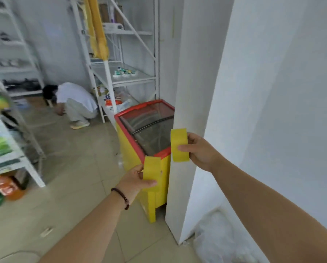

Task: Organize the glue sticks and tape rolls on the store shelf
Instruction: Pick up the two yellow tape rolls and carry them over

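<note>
The fingers of the right hand (200,151) pinch a yellow tape roll (179,144), thumb across its outer face and the other fingers behind its far edge. This roll is seen edge-on, a flat, plain yellow band with no print that can be made out, held upright in the air in front of the corner of a white wall (189,73).

The fingers of the left hand (134,180) grip a second yellow tape roll (152,172) the same way, thumb lying over its lower front. It matches the first in colour and width and sits lower and to the left of it, the two rolls apart, not touching. A dark beaded bracelet (122,197) circles the left wrist.

Just behind both rolls stands a yellow chest freezer (128,149) with a red rim and sliding glass lids. Beyond it are white metal shelves (132,76) carrying a few small goods, and a person (75,101) in a white shirt crouches on the tiled floor (73,186). More shelving (9,154) with packaged goods stands at the left.
</note>
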